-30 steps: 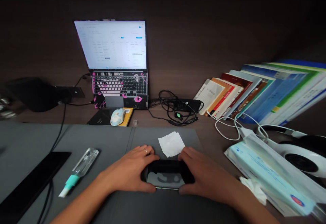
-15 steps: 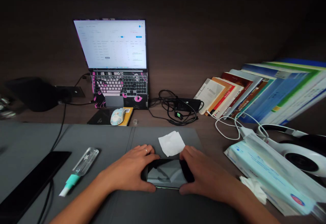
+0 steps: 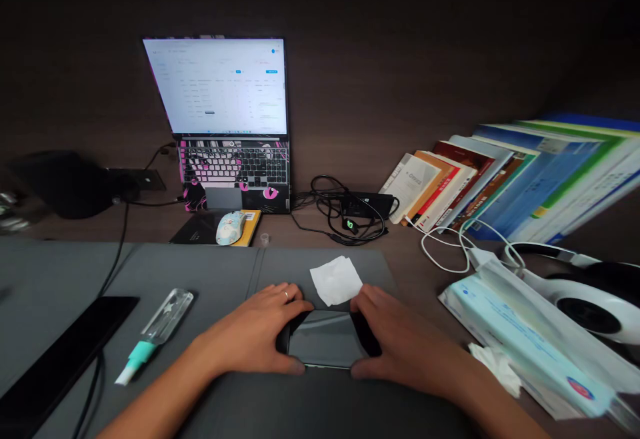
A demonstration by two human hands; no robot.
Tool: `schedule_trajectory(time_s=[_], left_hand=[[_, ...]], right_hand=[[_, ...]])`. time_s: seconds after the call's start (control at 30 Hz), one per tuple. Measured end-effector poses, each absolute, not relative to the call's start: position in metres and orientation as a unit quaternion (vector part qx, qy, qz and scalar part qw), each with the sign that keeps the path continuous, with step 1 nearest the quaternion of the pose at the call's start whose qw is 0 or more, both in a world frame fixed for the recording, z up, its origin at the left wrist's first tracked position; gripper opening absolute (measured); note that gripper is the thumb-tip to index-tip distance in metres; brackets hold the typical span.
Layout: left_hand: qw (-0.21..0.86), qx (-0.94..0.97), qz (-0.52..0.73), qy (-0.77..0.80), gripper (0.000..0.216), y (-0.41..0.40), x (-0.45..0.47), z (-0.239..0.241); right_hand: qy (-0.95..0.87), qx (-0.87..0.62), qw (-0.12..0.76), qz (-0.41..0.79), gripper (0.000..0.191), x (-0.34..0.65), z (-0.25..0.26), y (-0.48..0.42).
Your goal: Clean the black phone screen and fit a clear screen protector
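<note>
Head view: phone (image 3: 323, 342) paler (same grip)

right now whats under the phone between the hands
The phone rests on the grey desk mat, left hand and right hand gripping its ends. Anything directly beneath it is covered.

Your left hand (image 3: 253, 339) wears one thin, pale metal ring (image 3: 287, 295) on a finger. Your right hand (image 3: 403, 340) is bare, and both forearms (image 3: 165, 399) run bare to the lower edge of view.
</note>
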State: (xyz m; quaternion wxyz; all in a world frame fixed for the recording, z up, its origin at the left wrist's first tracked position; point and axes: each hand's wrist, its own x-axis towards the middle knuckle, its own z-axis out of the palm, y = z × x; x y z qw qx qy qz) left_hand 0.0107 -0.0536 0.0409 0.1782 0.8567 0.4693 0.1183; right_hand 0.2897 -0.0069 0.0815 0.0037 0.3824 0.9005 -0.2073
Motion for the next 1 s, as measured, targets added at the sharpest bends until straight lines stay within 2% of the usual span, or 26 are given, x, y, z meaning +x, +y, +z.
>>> schedule_trajectory(time_s=[0.33,0.5,0.6,0.7,0.8,0.9,1.0], left_hand=[[0.159,0.862,0.141,0.460,0.075,-0.055,0.012,0.045],[0.154,0.863,0.169,0.451,0.069,-0.054,0.011,0.049],[0.148,0.862,0.185,0.448,0.066,-0.052,0.009,0.051],[0.152,0.856,0.208,0.449,0.065,-0.050,0.006,0.054],[0.157,0.837,0.242,0.464,0.059,-0.047,0.000,0.059],[0.137,0.811,0.277,0.497,0.052,-0.042,-0.005,0.061],[0.098,0.776,0.290,0.552,0.049,-0.036,-0.009,0.058]], right_hand=[[0.902,0.365,-0.008,-0.231,0.050,0.293,0.083,-0.003],[0.904,0.358,-0.022,-0.234,0.053,0.295,0.085,-0.001],[0.911,0.333,-0.082,-0.228,0.053,0.297,0.080,0.009],[0.905,0.317,-0.194,-0.208,0.043,0.301,0.069,0.025],[0.870,0.361,-0.276,-0.191,0.037,0.302,0.056,0.039],[0.851,0.399,-0.300,-0.164,0.031,0.299,0.047,0.046],[0.866,0.382,-0.286,-0.148,0.027,0.291,0.043,0.043]])
